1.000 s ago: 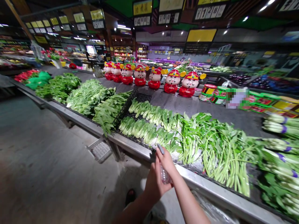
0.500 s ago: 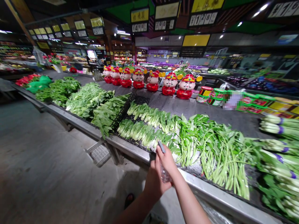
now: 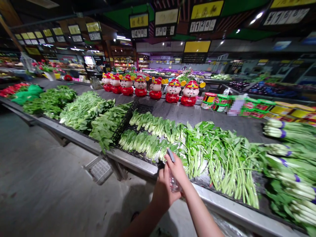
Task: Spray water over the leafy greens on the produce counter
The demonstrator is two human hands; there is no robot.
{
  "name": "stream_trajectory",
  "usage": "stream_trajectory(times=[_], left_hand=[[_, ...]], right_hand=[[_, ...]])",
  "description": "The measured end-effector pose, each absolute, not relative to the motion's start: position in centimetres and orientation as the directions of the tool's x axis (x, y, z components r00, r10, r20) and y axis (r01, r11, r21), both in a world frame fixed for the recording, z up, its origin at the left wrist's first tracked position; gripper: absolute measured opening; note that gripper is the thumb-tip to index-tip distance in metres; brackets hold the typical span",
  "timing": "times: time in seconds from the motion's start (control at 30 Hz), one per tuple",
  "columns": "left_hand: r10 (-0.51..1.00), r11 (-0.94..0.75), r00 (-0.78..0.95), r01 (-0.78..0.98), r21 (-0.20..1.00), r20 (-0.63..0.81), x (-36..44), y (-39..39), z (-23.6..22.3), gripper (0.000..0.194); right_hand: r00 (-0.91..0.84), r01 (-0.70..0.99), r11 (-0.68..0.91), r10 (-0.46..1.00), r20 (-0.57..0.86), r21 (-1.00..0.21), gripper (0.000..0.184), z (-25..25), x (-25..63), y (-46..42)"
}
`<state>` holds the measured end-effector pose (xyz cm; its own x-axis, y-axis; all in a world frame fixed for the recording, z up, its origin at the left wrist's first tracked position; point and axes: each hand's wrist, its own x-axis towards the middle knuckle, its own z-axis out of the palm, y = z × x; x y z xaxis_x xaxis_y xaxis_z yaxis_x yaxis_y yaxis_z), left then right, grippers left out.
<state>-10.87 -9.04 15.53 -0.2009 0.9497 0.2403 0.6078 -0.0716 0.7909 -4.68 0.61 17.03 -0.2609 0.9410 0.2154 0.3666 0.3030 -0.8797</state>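
Both of my hands are closed around a small clear spray bottle (image 3: 173, 185) with a grey top. My right hand (image 3: 176, 167) grips its upper part, fingers around the neck below the grey head. From the left, my left hand (image 3: 163, 188) wraps the lower body, its thumb under the base. The bottle is partly hidden by my fingers. Just beyond it, two rows of small bok choy (image 3: 142, 141) lie on a perforated mat. Long-stemmed leafy greens (image 3: 227, 161) spread out to the right of them.
A metal edge (image 3: 209, 196) runs along the front of the sloped display. Leafy bunches (image 3: 84, 110) lie left, behind a black crate divider (image 3: 124, 121). Purple-banded vegetables (image 3: 283, 133) are at right. Red figurines (image 3: 190, 93) and stacked tubs (image 3: 264, 106) line the back.
The view has turned slightly to the right, so the display and signs sit further left. My hands keep the same hold on the spray bottle.
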Motion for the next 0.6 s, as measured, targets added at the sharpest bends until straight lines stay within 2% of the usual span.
stream_trajectory(times=[0.2,0.4,0.6], left_hand=[[0.921,-0.194,-0.139,0.646,0.738,0.364,-11.7,-6.9,15.2,0.102],[0.943,-0.162,-0.121,0.648,0.744,0.311,-12.0,-6.0,15.8,0.104],[0.937,-0.175,-0.119,0.654,0.736,0.328,-11.7,-5.9,15.4,0.104]], right_hand=[[-0.237,0.373,0.327,0.938,0.251,-0.868,0.039,18.6,-5.1,2.3],[-0.205,0.415,0.332,0.941,0.268,-0.847,0.035,18.9,-5.5,3.5],[-0.196,0.395,0.322,0.945,0.263,-0.860,0.036,18.2,-5.0,3.6]])
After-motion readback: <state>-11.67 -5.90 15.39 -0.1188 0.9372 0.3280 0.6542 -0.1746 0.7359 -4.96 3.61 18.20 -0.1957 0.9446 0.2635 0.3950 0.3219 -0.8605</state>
